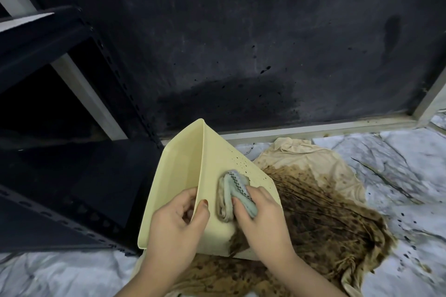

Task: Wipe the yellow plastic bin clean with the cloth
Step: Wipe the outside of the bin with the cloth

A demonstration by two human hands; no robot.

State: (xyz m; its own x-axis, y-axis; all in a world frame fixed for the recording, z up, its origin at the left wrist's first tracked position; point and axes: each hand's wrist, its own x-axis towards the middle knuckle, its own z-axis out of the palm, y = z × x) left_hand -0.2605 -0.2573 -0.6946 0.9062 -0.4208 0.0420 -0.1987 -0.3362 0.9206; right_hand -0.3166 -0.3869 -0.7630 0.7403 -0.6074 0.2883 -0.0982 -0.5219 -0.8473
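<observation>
My left hand gripped the tilted yellow bin's rim above a stained sheet. My right hand clenched the bunched cloth against its speckled outer wall, seemingly pressing.

Dark stained wall, black metal shelving, marbled floor.

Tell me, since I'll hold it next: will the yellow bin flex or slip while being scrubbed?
The yellow bin looks thin-walled, so probably light and slightly flexible. Tilted on its edge, it would likely tip without the left hand gripping its wall. The right hand presses the cloth against it.
</observation>
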